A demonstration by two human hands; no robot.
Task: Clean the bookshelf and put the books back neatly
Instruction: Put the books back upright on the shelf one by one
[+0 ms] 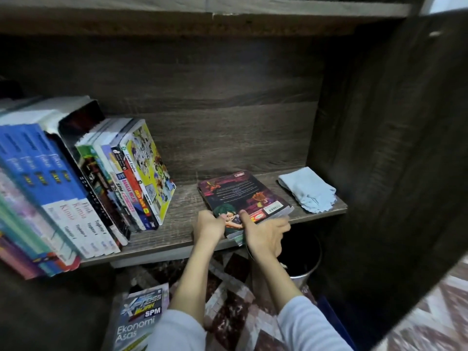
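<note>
A small stack of comic books (240, 196) lies flat on the dark wooden shelf (187, 198), its near end hanging over the front edge. My left hand (209, 225) grips the stack's near left corner. My right hand (264, 233) holds the near right corner, thumb pressed on the top cover. A row of books (83, 183) leans to the left on the shelf's left half, ending in a yellow comic (152, 165). A folded light blue cloth (307, 190) rests at the shelf's right end.
The cabinet's dark side wall (379, 148) closes the shelf on the right. Below the shelf stands a metal bin (301, 254) on a patterned rug (233, 300). An "Ekonomi Asas" book (138, 317) lies on the floor at lower left. Bare shelf shows between the yellow comic and the stack.
</note>
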